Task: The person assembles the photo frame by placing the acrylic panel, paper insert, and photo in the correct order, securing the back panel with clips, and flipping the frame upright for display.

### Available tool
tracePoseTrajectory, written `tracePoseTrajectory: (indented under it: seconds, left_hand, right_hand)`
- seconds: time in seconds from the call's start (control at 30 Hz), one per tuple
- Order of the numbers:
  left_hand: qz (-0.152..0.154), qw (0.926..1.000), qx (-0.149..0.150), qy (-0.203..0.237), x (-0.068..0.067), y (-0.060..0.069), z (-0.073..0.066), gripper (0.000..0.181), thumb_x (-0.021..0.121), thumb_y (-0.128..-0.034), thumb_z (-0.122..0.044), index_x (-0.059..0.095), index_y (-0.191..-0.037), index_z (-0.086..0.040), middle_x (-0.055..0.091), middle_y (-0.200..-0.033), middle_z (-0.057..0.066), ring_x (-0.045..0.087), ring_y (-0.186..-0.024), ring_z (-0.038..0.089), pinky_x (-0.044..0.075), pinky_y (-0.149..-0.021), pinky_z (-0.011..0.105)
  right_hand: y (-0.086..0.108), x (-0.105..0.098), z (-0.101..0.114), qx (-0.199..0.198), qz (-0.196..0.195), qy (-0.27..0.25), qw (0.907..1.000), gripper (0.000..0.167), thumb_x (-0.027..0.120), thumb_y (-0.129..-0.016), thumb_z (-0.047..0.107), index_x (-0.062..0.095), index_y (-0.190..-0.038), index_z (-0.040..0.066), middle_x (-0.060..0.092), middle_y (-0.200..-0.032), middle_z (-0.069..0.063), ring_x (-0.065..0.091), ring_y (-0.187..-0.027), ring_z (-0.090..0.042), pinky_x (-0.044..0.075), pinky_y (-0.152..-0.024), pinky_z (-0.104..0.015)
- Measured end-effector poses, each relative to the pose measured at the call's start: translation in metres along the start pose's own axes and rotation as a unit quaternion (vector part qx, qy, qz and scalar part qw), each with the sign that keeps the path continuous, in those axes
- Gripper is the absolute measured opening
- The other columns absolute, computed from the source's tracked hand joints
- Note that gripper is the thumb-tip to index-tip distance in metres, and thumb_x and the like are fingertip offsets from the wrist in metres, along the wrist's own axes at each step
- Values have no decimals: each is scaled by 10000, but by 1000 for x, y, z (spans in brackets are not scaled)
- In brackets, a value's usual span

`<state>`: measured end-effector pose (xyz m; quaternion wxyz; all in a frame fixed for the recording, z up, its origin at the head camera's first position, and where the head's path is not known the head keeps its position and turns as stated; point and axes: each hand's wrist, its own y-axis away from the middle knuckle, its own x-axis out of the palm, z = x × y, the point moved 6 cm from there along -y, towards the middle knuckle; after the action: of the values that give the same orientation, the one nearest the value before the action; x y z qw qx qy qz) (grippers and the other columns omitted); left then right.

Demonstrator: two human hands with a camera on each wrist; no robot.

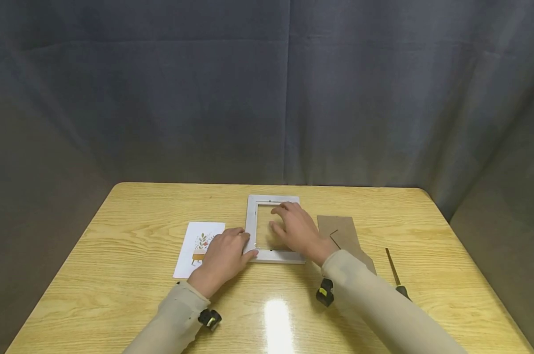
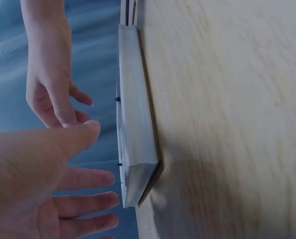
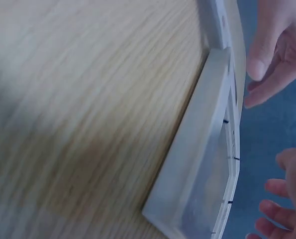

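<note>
A white picture frame (image 1: 251, 221) lies flat on the table with small dark tabs along its inner edge. My left hand (image 1: 224, 253) is at the frame's lower left corner, fingers loosely extended; in the left wrist view its fingers (image 2: 88, 204) look spread. Over the frame's opening is my right hand (image 1: 295, 228), fingers slightly bent and holding nothing visible. A white card with a plant-and-stand print (image 1: 185, 255) lies to the left, partly behind my left hand. Right of the frame rests a brown backing board (image 1: 342, 225), partly hidden by my right forearm.
On the backing board shows a thin dark bent line (image 1: 335, 240), perhaps a stand outline. Further right lies a tool with a long thin shaft (image 1: 393, 268) and black-and-yellow handle, partly covered by the sleeve. Grey curtains (image 1: 205, 98) enclose the wooden table (image 1: 130, 246).
</note>
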<state>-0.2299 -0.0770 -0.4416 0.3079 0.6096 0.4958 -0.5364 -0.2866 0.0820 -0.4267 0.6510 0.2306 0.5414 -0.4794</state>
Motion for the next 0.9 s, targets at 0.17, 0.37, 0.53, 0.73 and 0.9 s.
tracePoseTrajectory:
  seconds: [0.17,0.37,0.53,0.73,0.9]
  left_hand:
    - [-57,10000,2,-75,-5,1,2,483,724,-925,-427,713,-1194,-27,693,-1263,166,643,-1206,351,556,-952,511]
    - [-144,9999,32,-89,-13,3,3,475,728,-925,-421,717,-1192,-29,697,-1266,156,648,-1203,347,562,-946,509]
    - [-238,9996,52,-121,-17,5,6,470,739,-915,-422,727,-1166,-25,704,-1247,164,662,-1175,354,574,-923,509]
    - [-333,9993,37,-161,-20,12,7,471,746,-909,-418,724,-1170,-27,703,-1240,165,665,-1166,355,574,-916,513]
    - [-451,9988,2,-185,-24,19,8,466,757,-901,-402,717,-1179,-30,701,-1239,173,664,-1161,356,571,-920,515]
  right_hand:
    - [7,-4,9,-6,-188,-62,9998,324,634,-993,299,698,-1214,71,677,-1285,-105,621,-1192,-285,527,-1018,-436]
    - [15,-11,13,63,-362,-67,9993,316,641,-987,297,702,-1204,77,693,-1238,-92,646,-1123,-270,553,-955,-423]
    - [24,-16,17,29,-419,-85,9991,302,636,-992,288,705,-1195,75,707,-1191,-88,657,-1094,-267,565,-921,-422]
    - [38,-25,23,-92,-541,-54,9985,283,648,-987,273,713,-1174,71,722,-1140,-79,667,-1048,-255,571,-889,-411]
    - [48,-28,30,-54,-525,-48,9986,285,675,-971,284,715,-1166,80,722,-1126,-69,664,-1049,-248,573,-889,-416]
